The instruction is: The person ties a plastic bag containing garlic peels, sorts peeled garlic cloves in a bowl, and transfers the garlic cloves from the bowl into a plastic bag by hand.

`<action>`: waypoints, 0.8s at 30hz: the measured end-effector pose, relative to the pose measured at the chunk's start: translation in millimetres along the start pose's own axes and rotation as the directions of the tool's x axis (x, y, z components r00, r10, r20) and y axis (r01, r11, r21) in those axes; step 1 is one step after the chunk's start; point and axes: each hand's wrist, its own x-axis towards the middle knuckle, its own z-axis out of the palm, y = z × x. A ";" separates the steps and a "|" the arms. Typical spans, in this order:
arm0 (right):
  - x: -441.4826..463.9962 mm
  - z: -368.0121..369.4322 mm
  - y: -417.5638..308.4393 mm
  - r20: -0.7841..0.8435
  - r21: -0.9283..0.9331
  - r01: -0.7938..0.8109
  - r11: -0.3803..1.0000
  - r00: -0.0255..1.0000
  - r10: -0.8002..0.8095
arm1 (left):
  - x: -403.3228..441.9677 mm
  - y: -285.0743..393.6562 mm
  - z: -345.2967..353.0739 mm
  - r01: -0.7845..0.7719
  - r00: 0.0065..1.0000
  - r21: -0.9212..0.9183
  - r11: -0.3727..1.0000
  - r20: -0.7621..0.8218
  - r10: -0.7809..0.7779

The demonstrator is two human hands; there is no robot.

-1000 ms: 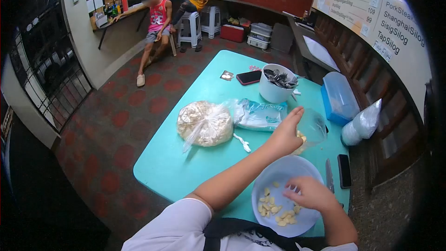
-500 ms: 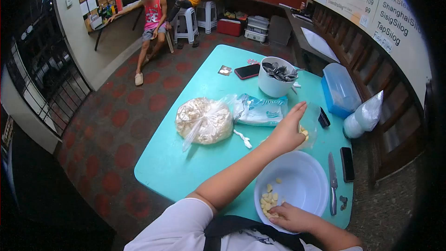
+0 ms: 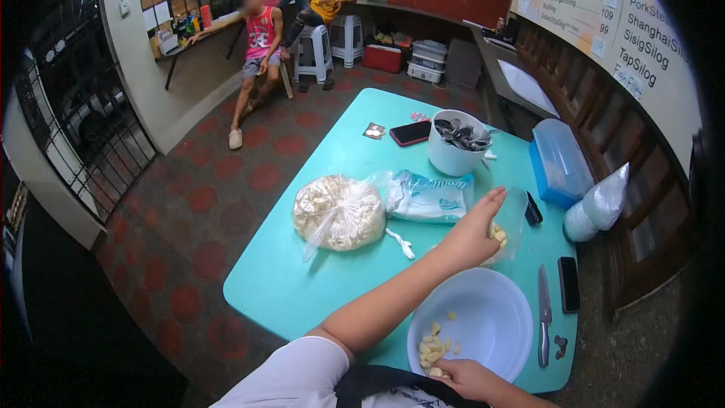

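My left hand (image 3: 474, 233) reaches across the table, its straight fingers held together at a clear plastic bag (image 3: 516, 215). Pale peeled garlic cloves (image 3: 498, 236) show inside this bag, beside the palm; the thumb is hidden. Nearer me stands a white plastic bowl (image 3: 507, 317) with more peeled cloves (image 3: 432, 346) gathered at its left side. My right hand (image 3: 467, 379) is at the bowl's near edge, fingers curled on garlic cloves there. To the bowl's right lies a knife (image 3: 544, 317).
A tied bag of unpeeled-looking garlic (image 3: 338, 211) and a teal-white packet (image 3: 430, 196) lie beyond my left arm. Farther back are a cutlery tub (image 3: 453, 153) and a phone (image 3: 411, 133). Another phone (image 3: 569, 284) is at the right edge. Two people sit across the room.
The camera view has tilted, so the room and table appear lower. My right hand has drawn toward the bowl's near edge, closing on cloves. My left hand stays at the plastic bag.
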 end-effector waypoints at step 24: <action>-8.0 -139.5 -1.3 -0.710 0.668 0.599 0.443 0.690 0.137 | 5.7 -19.8 -3.2 0.031 0.999 0.052 0.998 0.039 -0.033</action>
